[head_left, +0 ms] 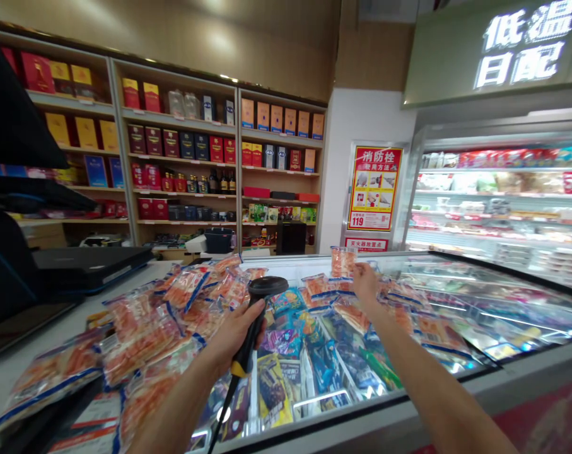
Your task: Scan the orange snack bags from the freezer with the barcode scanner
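Note:
My left hand point(231, 334) is closed around the handle of a black and yellow barcode scanner point(267, 285), its head up and its cable hanging down. Out ahead, my right hand point(365, 284) pinches a clear packet of orange-pink food point(343, 260) and keeps it upright above the freezer. A loose heap of similar packets point(139, 337), with blue edges, lies to the left of the scanner. More of these packets point(439, 334) lie on the freezer's glass top around and beyond my right hand. Exactly what food they contain I cannot tell.
Under my hands the chest freezer point(479, 372) holds colourful wrapped packs point(274, 391). A black device point(91, 268) stands on the counter at left. Shelves of boxes and bottles point(186, 148) line the back wall. A lit refrigerated display point(498, 208) is at right.

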Demonstrator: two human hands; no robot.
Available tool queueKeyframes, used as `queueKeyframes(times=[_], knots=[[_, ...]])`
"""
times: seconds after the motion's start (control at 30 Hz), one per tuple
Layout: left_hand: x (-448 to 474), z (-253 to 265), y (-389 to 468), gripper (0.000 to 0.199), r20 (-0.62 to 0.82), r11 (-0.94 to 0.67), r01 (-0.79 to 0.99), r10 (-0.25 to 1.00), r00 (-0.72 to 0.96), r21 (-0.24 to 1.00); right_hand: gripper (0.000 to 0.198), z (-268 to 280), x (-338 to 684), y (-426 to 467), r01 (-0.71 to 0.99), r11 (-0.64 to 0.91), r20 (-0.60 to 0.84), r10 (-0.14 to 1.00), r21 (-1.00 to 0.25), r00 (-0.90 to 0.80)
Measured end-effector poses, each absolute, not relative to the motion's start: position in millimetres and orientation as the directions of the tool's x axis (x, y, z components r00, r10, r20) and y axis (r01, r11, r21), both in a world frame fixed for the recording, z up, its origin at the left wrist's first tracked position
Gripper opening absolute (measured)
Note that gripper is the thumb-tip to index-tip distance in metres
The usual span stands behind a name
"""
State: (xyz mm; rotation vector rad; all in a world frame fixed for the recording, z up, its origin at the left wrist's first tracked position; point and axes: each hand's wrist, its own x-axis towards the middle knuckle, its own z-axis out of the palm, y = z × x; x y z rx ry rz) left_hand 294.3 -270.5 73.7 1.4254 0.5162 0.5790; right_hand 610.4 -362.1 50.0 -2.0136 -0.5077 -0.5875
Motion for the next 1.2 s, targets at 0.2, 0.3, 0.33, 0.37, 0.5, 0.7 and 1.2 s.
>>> queueKeyframes(times=[0.2, 0.3, 0.33, 0.37, 0.5, 0.7, 1.2], knots=[[299, 68, -264, 0.032, 0.007, 0.067, -0.071, 0.680, 0.734, 0.995, 0.029, 52, 650, -395, 0.411, -0.591, 0.473, 0.056, -0.694, 0.879], [293, 68, -257, 0.032, 0.011, 0.064, -0.078, 0.699, 0.715, 0.995, 0.036, 53, 650, -398, 0.328, -0.653, 0.460, -0.036, -0.683, 0.887], [290, 68, -254, 0.031, 0.012, 0.064, -0.083, 0.717, 0.697, 0.994, 0.039, 55, 646, -395, 0.328, -0.661, 0.487, -0.067, -0.676, 0.871], [286, 69, -252, 0.031, 0.010, 0.066, -0.086, 0.734, 0.679, 0.994, 0.041, 56, 639, -390, 0.363, -0.658, 0.536, -0.074, -0.660, 0.841], [271, 69, -242, 0.030, -0.018, 0.096, -0.085, 0.759, 0.651, 0.992, 0.038, 51, 588, -347, 0.663, -0.565, 0.711, 0.181, -0.490, 0.680], [249, 65, -233, 0.031, 0.001, 0.072, -0.088, 0.767, 0.642, 0.994, 0.037, 9, 497, -253, 0.751, -0.429, 0.471, 0.592, -0.502, 0.654], [246, 63, -241, 0.030, -0.001, 0.087, -0.099, 0.754, 0.656, 0.991, 0.023, -1, 501, -238, 0.690, -0.378, 0.463, 0.535, -0.618, 0.707]])
